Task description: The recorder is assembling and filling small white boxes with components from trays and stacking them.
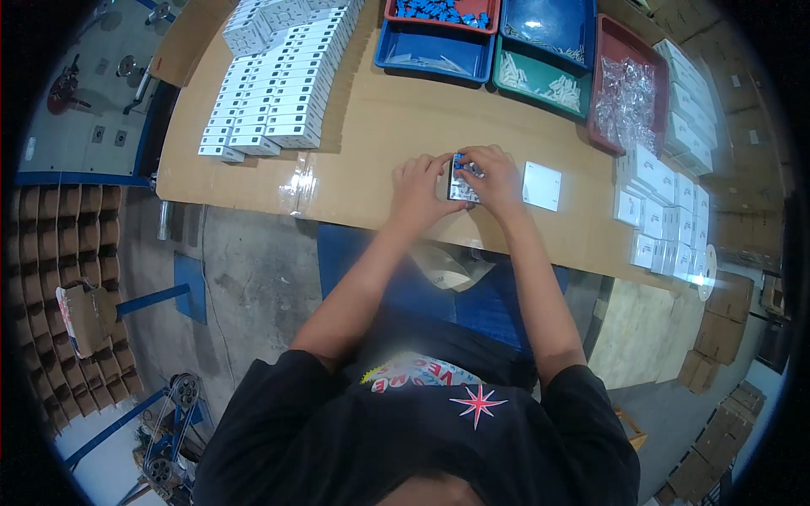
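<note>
OK, small white-faced device (pixel 464 192) is by the near edge of the bench (pixel 363 181), roughly mid-length, between both hands; resting or slightly lifted, can't tell. Left grip (pixel 415 190): fingers and thumb round its left side and near end, grasping it. Right grip (pixel 496 179): fingertips at the blue piece (pixel 457 160) on the device's far end; pinching or just pressing, can't tell from where I stand. White square plate (pixel 542 185) lies flat just right of that hand.

Toward the far edge: red tray (pixel 439 28) of blue parts, blue tray (pixel 422 74) of thin pale strips, second blue tray (pixel 527 13) of small shiny bits, green tray (pixel 540 100) of white plugs. Deeper red tray (pixel 609 38) to their right, full of clear plastic bags. Stacked white boxes (pixel 274 97) fill the far left; more white cartons (pixel 661 207) along the right edge.
</note>
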{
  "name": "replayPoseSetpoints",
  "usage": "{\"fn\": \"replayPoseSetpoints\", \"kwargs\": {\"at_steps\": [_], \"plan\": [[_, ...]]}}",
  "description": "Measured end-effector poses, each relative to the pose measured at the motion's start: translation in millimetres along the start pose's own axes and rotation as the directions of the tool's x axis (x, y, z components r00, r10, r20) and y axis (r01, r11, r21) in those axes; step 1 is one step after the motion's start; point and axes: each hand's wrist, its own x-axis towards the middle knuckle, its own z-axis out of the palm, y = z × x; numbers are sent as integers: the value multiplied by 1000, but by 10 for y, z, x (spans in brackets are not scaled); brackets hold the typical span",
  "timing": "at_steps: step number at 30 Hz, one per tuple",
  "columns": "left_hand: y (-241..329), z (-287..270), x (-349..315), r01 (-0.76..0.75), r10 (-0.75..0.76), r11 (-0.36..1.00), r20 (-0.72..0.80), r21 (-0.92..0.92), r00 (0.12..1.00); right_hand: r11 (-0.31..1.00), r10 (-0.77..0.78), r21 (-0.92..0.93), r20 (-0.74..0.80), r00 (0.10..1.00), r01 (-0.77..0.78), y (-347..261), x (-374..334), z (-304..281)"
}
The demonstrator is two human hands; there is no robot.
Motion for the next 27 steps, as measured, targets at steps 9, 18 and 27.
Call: {"fn": "replayPoseSetpoints", "kwargs": {"at_steps": [9,18,27], "plan": [[11,-14,9,8,-8,1000,8,0,1000,994,97,-52,95,991,-93,-110,11,-92],[-11,-4,-11,9,-9,1000,10,-15,1000,994,-13,-111,-66,998,5,-263,-85,-203],[-2,-29,10,41,-40,999,49,-24,998,907,89,-420,146,985,-20,-341,-200,-122]]}}
